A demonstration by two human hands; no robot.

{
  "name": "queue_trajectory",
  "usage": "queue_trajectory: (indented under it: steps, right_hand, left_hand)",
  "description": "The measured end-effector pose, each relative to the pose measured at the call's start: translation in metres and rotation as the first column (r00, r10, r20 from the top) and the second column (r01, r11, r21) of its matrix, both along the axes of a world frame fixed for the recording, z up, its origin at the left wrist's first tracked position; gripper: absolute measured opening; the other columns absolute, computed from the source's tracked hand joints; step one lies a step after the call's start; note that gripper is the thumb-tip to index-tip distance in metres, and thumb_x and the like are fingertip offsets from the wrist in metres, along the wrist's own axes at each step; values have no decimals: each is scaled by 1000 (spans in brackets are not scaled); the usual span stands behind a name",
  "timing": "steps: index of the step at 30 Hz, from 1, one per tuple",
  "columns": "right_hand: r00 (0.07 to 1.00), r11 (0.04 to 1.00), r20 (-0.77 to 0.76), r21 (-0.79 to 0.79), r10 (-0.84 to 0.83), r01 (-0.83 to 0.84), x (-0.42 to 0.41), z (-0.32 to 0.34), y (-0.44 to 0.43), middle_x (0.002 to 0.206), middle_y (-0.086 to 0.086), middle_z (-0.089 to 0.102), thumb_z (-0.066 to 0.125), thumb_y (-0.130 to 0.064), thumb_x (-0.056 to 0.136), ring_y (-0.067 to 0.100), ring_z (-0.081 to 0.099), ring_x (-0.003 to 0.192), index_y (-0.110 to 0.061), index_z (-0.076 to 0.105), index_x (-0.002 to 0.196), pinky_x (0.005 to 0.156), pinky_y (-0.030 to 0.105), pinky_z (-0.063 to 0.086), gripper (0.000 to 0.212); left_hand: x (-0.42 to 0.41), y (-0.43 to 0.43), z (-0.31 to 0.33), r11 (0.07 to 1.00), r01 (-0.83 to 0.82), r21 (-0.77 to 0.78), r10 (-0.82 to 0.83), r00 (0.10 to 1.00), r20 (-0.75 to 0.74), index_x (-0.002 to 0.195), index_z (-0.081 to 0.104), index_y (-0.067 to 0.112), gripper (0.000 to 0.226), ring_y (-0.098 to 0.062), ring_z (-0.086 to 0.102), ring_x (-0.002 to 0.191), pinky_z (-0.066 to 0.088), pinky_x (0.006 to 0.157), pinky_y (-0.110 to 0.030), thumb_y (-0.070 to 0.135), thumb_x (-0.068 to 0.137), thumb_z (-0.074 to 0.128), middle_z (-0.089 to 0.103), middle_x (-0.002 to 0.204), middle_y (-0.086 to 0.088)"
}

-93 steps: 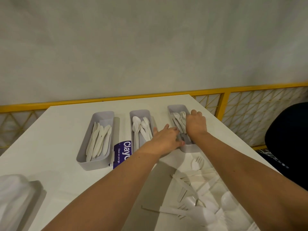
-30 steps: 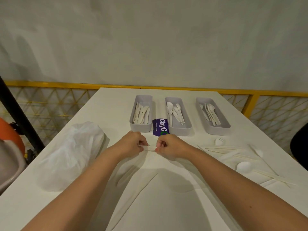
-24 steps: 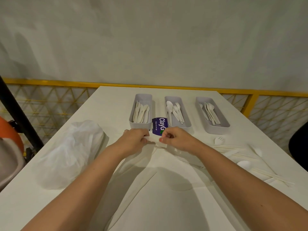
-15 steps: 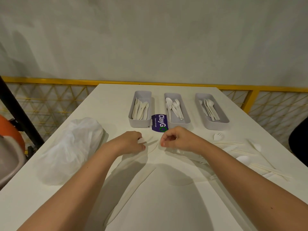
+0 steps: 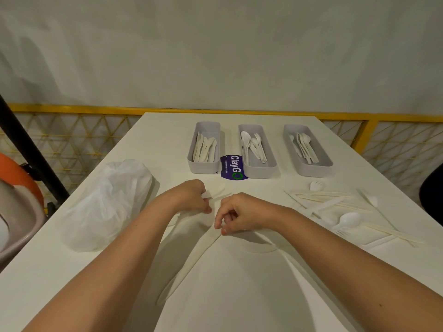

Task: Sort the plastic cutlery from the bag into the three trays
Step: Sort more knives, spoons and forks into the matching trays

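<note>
Three grey trays stand in a row at the table's far side: the left tray point(image 5: 203, 167) with knives, the middle tray point(image 5: 262, 172) with spoons, the right tray point(image 5: 314, 171) with forks. In front of them my left hand point(image 5: 190, 196) grips a white cutlery piece point(image 5: 217, 190), its tip pointing toward the trays. My right hand point(image 5: 238, 212) is close by with curled fingers, pinching the end of a clear wrapper point(image 5: 191, 259) that trails toward me. A crumpled white bag point(image 5: 107, 202) lies at the left.
Loose cutlery lies at the right, among it a spoon point(image 5: 348, 219), a fork head point(image 5: 316, 185) and several long wrapped pieces point(image 5: 321, 196). A purple ClayGo label point(image 5: 233, 167) sits between the left and middle trays. A yellow railing point(image 5: 72, 109) runs behind the table.
My hands, earlier joined on one wrapped piece, have pulled apart. The left now holds the white piece, and the right has drawn back toward me with the wrapper.
</note>
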State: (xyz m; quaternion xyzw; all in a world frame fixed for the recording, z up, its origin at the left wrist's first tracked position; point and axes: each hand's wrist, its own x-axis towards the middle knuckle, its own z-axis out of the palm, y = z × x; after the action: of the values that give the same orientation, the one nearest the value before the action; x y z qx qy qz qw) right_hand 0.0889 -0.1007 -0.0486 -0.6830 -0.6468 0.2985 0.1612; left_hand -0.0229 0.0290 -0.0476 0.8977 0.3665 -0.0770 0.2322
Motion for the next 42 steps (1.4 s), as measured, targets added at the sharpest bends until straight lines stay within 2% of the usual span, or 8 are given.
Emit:
queue_trajectory:
  steps: [11,16,21,24,28,34,38,42]
  right_hand:
    - [999,1000,49,-14,2,-1,20,6,-7,70,-10,52,62,-12,87,4,47,64,-18,59,84,62,14,38,7]
    - [973,979,-157,90,-170,185,46,22,-8,72,-2,51,53,-1,89,11,46,67,-20,57,77,61,20,41,23]
    - [901,891,-292,228,-322,392,60,37,-10,69,1,51,51,-3,92,11,46,59,-12,59,82,60,21,43,16]
    - [858,827,-346,289,-379,482,60,35,-9,70,6,53,52,-2,92,14,45,57,-15,58,79,60,24,42,19]
    - [798,793,-409,237,-443,561,60,29,-12,73,7,55,55,-12,93,18,49,60,-10,51,108,60,26,43,16]
    - [954,968,-170,-75,-248,238,56,33,-45,72,-2,55,62,-14,87,11,48,59,-11,63,92,52,21,38,6]
    - [987,955,162,-291,1,47,43,25,-58,83,-3,56,80,-19,69,13,50,72,-21,64,87,67,26,42,24]
    - [971,948,234,-318,52,26,36,24,-57,82,-4,56,77,-22,73,12,50,71,-20,60,82,61,21,38,19]
  left_hand:
    - [1,-12,7,996,84,20,-85,996,41,65,34,17,33,-15,39,68,26,53,-23,23,91,53,39,70,4]
    - [7,-21,16,950,97,-296,-18,966,258,73,47,14,24,-12,42,62,32,58,-22,19,96,47,49,70,3]
    - [16,-34,23,720,192,-667,181,876,447,105,54,8,17,-20,65,69,52,64,-26,15,100,39,68,85,-9]
    - [22,-41,21,629,217,-747,277,835,476,105,51,7,15,-25,62,62,53,64,-35,12,101,38,64,76,-11]
    - [29,-44,16,612,249,-751,295,809,508,106,45,6,11,-14,46,44,45,53,-30,10,101,37,52,63,-4]
    - [28,-37,14,617,176,-767,372,793,482,100,45,9,7,-11,35,44,35,42,-21,14,100,41,43,58,1]
    - [29,-35,14,648,150,-747,378,788,486,84,41,11,16,-11,33,46,34,40,-20,16,97,48,40,57,2]
    - [32,-38,16,658,148,-739,399,764,508,78,44,12,20,-10,36,44,37,42,-20,15,98,47,41,59,0]
